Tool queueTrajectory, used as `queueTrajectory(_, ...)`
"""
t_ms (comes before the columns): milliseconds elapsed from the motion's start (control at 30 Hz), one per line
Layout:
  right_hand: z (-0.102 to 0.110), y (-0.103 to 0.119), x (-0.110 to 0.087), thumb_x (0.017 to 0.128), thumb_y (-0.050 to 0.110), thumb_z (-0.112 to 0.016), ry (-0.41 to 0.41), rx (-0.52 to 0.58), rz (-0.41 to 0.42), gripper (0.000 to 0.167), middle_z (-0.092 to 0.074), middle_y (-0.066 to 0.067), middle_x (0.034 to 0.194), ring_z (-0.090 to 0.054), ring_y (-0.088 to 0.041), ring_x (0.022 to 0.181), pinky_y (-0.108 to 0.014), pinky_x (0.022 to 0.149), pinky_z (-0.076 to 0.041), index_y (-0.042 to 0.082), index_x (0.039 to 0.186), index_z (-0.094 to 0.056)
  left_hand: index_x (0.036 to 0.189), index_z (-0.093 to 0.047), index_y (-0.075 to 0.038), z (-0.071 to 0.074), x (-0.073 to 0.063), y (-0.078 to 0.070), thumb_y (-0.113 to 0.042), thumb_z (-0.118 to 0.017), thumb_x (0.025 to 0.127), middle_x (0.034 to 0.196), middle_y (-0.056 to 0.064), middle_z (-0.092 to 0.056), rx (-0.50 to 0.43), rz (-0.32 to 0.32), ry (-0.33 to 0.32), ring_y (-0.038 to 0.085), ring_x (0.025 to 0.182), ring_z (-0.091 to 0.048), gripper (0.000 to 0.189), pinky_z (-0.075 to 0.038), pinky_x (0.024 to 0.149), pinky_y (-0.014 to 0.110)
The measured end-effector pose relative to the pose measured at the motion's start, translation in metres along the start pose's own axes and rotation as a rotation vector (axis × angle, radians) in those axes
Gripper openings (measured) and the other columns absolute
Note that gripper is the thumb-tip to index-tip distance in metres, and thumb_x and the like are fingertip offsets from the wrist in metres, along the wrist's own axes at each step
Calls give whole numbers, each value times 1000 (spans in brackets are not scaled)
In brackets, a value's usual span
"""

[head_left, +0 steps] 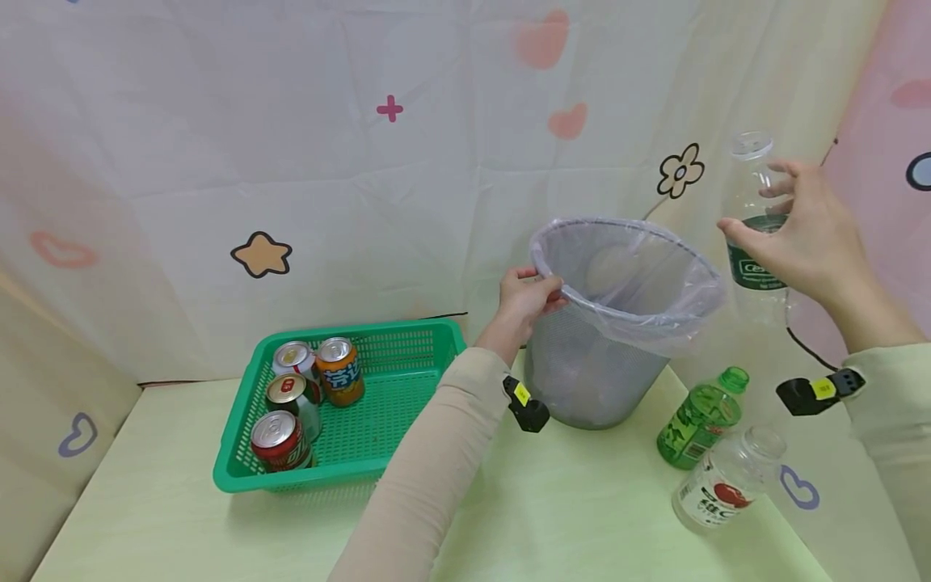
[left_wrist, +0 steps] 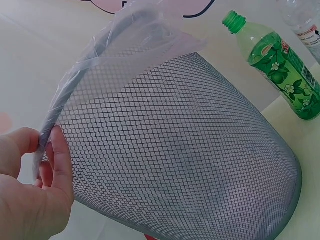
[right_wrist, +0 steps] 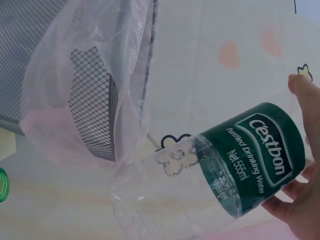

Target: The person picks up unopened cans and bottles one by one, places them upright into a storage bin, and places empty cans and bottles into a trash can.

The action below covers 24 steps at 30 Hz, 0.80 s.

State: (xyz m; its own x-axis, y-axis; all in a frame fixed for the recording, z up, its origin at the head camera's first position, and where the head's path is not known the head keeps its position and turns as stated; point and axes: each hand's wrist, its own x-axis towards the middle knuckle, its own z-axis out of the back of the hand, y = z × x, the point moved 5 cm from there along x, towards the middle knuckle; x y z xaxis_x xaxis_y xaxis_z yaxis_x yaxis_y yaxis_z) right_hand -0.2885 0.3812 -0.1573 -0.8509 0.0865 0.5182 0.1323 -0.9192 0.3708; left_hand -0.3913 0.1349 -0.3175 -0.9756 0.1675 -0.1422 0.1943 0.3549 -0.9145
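Observation:
My left hand [head_left: 525, 301] pinches the rim of a grey mesh trash bin [head_left: 592, 380], thumb on one side and fingers on the other. A translucent plastic liner [head_left: 655, 323] folds over that rim, and the bin leans in the head view. To the right of the bin's mouth, my right hand [head_left: 822, 234] grips a clear plastic water bottle [head_left: 756, 271] with a dark green label, held up in the air with its neck upward. The right wrist view shows the bottle's clear base [right_wrist: 160, 200] close beside the liner's hanging edge.
On the table at right stand a green plastic bottle [head_left: 701, 416] and a clear bottle with a white label [head_left: 716, 493]. At left, a green basket [head_left: 334, 477] holds several drink cans [head_left: 280, 440]. A patterned curtain [head_left: 407, 186] hangs behind.

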Motion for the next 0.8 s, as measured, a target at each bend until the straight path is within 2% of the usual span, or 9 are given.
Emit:
queueTrajectory(467,-1,9,21,82,39,-65,44,-28,0,85,-39,-22,134,-45,-46,114,-63,84,-33,9,144,-15,106,-44,-9,0,0,1,6,-63,78,82,8,-57,-25,6,-4,14,64,-60,37,-56,65,26)
queueTrajectory(800,-4,22,34,83,39,-63,62,-17,34,83,-40,-26,130,-47,-47,111,-62,85,-35,7,143,-16,106,-44,-9,1,1,1,5,-63,79,82,8,-57,-21,-3,-8,14,65,-60,36,-56,65,26)
